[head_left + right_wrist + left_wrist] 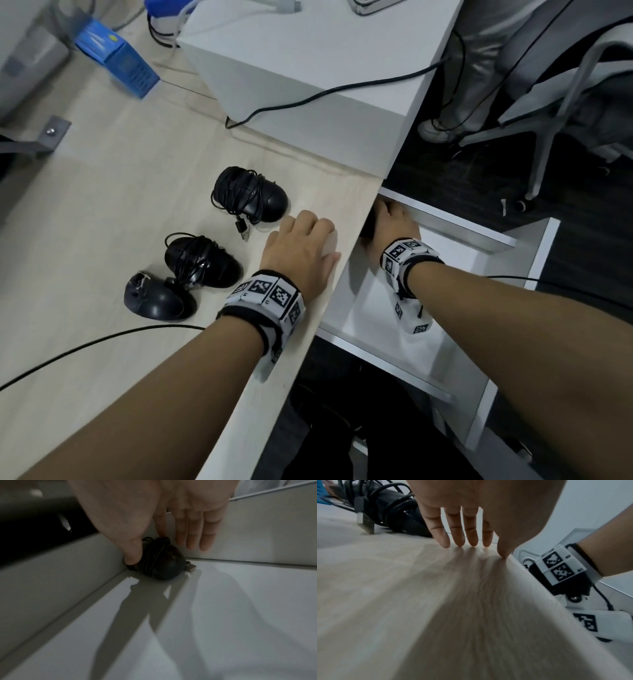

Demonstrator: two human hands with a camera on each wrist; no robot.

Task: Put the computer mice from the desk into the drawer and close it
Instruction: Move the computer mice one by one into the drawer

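Three black corded mice lie on the pale wood surface (102, 205), cables wound round their bodies: one (249, 198) farthest from the white drawer's (376, 318) front, a second (202, 262) nearer, a third (156, 298) touching the second. A fourth mouse (159, 562) sits in the open drawer's back left corner, USB plug sticking out.

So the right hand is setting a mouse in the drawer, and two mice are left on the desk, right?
Not quite: three mice remain on the desk, as the head view shows. The right hand is indeed setting a mouse in the drawer.
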